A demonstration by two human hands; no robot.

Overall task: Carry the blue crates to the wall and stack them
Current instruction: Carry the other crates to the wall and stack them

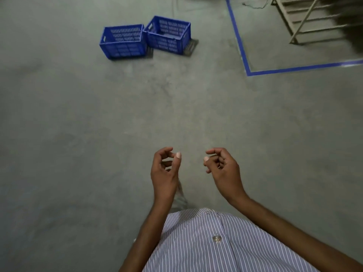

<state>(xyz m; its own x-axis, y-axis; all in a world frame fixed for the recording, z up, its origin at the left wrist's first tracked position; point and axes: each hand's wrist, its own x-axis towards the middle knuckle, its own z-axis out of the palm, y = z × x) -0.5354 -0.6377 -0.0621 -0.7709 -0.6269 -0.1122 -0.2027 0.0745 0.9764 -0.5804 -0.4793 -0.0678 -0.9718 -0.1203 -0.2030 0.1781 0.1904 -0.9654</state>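
Note:
Two blue slatted plastic crates stand side by side on the grey floor ahead, both empty and upright. The left crate (123, 42) touches the right crate (170, 34) at a corner. My left hand (165, 169) and my right hand (223, 166) hang in front of my body, well short of the crates. Both hold nothing, with the fingers loosely curled and apart. No wall shows in this view.
A blue tape line (240, 42) marks a corner on the floor to the right of the crates. A beige metal frame (300, 20) stands inside that taped area at the top right. Bare concrete floor (98, 124) lies between me and the crates.

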